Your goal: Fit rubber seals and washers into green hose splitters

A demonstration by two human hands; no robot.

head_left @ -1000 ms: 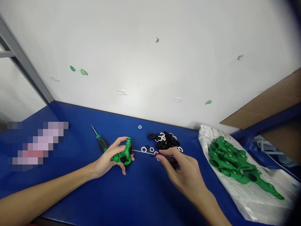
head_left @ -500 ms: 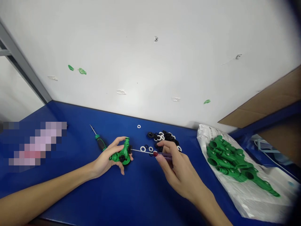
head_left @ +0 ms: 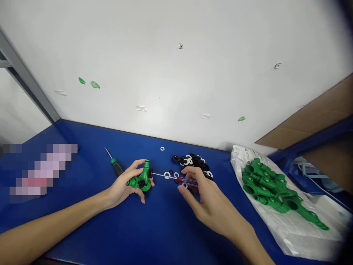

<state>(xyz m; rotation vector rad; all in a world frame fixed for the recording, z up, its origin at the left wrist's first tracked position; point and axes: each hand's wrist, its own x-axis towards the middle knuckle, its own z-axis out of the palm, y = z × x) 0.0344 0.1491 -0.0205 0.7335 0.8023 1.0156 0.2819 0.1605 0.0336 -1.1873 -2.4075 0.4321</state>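
Observation:
My left hand (head_left: pixel 121 183) is closed around a green plastic hose fitting (head_left: pixel 146 170) with black round parts, held just above the blue table. In my right hand (head_left: pixel 212 200) is a screwdriver (head_left: pixel 188 181) with a clear purple and red handle. Its thin shaft points left, and the tip meets the black part on the fitting's right side. My right thumb stands a little away from the handle. Behind my left hand lies a second screwdriver (head_left: pixel 118 168) with a green and black handle, its tip pointing away.
Black and white rings (head_left: pixel 190 161) lie in a loose pile beyond my right hand. One white ring (head_left: pixel 162 148) sits apart near the wall (head_left: pixel 165 73). On the right, several green plastic parts (head_left: pixel 264 182) rest on a white plastic bag (head_left: pixel 292 235). A blurred patch covers the left.
My right thumb has moved off the screwdriver's handle, and more of the handle shows. The tip stays at the fitting. The whole view has shifted slightly.

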